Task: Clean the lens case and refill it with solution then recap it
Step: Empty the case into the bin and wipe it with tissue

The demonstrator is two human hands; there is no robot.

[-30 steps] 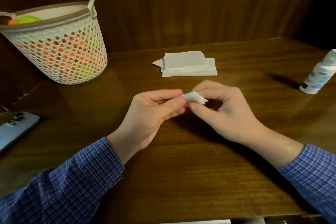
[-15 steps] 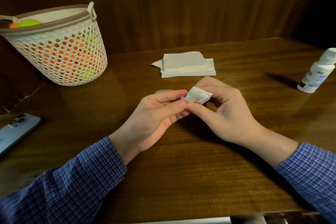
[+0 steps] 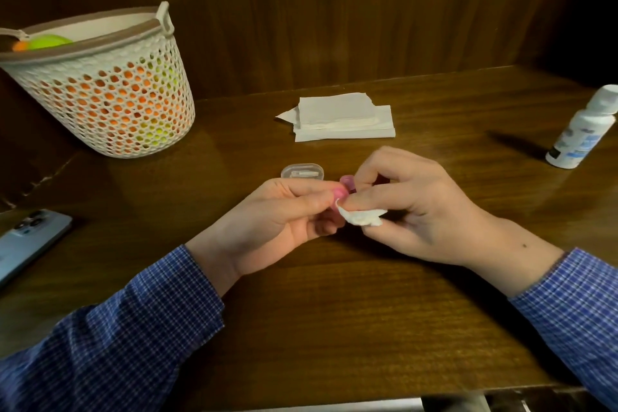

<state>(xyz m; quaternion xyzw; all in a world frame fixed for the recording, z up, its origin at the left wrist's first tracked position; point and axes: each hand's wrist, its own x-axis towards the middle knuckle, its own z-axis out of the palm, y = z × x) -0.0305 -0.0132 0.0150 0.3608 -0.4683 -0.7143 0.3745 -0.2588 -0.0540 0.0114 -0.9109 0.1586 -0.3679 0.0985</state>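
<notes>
A dark brown wooden tabletop [image 3: 334,328] runs back to a wood-panelled wall [image 3: 334,10]. At its middle the left hand [image 3: 277,224] has its grip pinched on a small pink plastic lens case [image 3: 346,186], held just above the surface. The right hand [image 3: 418,207] touches the case, grip clenched on a crumpled white tissue [image 3: 363,217]. Just behind lies a clear plastic lid [image 3: 302,172], then a stack of folded white tissues [image 3: 341,120]. A white solution bottle [image 3: 582,130] stands near the right edge, a perforated cream basket [image 3: 110,94] far left, a blue phone [image 3: 30,237] at the left edge. Bare wood spreads before the hands.
</notes>
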